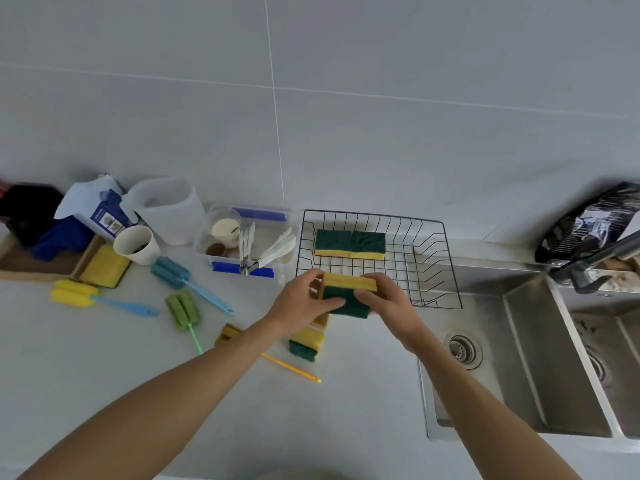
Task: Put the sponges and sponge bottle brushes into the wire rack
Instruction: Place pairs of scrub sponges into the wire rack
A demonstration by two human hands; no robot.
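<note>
Both hands are meeting at the centre of the frame, just below the near edge of the wire rack point(377, 258). The left hand point(304, 303) and the right hand point(384, 299) are each gripping one end of a held sponge point(348, 292), fingers curled over its dark green scouring face while its yellow foam edge is facing up toward the rack. Inside the rack, toward its upper left part, two green-and-yellow sponges point(350, 244) are lying side by side, touching each other (green faces up, yellow showing along their near edges).

Below the hands, another yellow-and-green sponge point(306, 342) is lying on the white counter point(138, 375), partly hidden by the left forearm. Left of centre, a green bottle brush point(183, 311) is resting near a blue bottle brush point(171, 268), and farther left a yellow bottle brush point(74, 292) with a blue handle is lying on the counter. A yellow-handled brush point(291, 368) is poking out from under the left forearm. At the left edge, a yellow sponge point(104, 266) is sitting in a wooden tray point(20, 268), just beside a paper cup point(136, 244).

A clear plastic box point(249, 244) holding utensils is standing between the cup and the rack. A steel sink point(519, 348) is filling the right side of the frame.
</note>
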